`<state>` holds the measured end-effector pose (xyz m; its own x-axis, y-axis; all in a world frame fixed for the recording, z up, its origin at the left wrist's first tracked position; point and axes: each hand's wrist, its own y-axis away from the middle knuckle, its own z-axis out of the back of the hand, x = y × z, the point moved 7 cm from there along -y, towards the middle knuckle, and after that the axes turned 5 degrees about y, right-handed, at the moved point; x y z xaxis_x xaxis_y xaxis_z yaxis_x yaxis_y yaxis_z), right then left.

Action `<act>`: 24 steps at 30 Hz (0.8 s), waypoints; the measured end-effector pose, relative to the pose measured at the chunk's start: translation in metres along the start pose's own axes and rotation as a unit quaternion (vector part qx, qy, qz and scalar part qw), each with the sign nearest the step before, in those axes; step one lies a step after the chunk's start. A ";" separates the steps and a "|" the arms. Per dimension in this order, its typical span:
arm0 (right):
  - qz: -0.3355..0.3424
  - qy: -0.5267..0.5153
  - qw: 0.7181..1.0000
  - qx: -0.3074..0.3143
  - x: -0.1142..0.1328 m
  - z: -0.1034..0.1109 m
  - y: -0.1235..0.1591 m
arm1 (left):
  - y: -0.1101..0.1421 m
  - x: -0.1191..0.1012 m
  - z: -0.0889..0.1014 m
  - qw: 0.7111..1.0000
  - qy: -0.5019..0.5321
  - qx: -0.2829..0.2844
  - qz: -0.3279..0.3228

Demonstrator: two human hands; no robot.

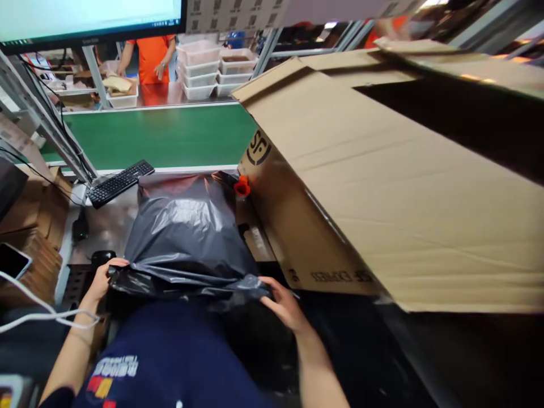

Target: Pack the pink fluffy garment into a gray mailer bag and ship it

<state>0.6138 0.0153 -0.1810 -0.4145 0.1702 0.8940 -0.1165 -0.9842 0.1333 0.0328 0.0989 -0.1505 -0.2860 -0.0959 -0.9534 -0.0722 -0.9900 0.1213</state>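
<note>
A large black plastic mailing bag [187, 226] lies on the metal worktable in front of me, its near edge drawn toward my body. At the bag's near left corner, my left hand [104, 277] is closed on the plastic. My right hand [283, 303] pinches the near right corner, thumb and fingers on either side of the film. Between the two hands the near edge is pulled taut and creased. The middle of the bag bulges a little; whatever is inside is hidden.
A big open cardboard box [306, 226] fills the right side. Behind the table runs a green conveyor belt [170, 136]. A keyboard [121, 182] and mouse [103, 258] sit left, below a monitor [93, 41]. An orange tape dispenser [242, 186] touches the box. Another person [151, 59] stands beyond.
</note>
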 end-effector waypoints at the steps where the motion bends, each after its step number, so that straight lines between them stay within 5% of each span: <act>1: -0.002 0.013 1.000 0.027 0.005 -0.004 0.007 | 0.006 -0.001 -0.001 1.000 -0.006 0.020 -0.006; 7: -0.045 -0.027 0.998 0.016 0.013 0.004 0.031 | 0.019 -0.010 0.002 0.997 -0.077 0.020 0.011; 12: -0.068 -0.138 0.988 0.021 0.009 0.010 0.025 | 0.005 -0.042 0.007 0.995 -0.057 -0.015 -0.078; 16: -0.097 -0.179 0.979 0.026 0.009 0.013 0.030 | 0.006 -0.055 0.014 0.994 -0.043 0.013 -0.100; 21: -0.152 -0.059 0.983 0.086 0.002 0.022 0.055 | 0.021 -0.050 0.030 0.996 -0.010 0.078 -0.046; 24: -0.143 -0.016 0.989 0.030 -0.008 0.045 0.071 | 0.031 -0.046 0.042 0.995 -0.010 0.090 -0.035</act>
<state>0.6494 -0.0581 -0.1599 -0.3428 0.4412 0.8294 -0.1699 -0.8974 0.4072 0.0038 0.0775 -0.0909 -0.2938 -0.0235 -0.9556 -0.2619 -0.9595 0.1041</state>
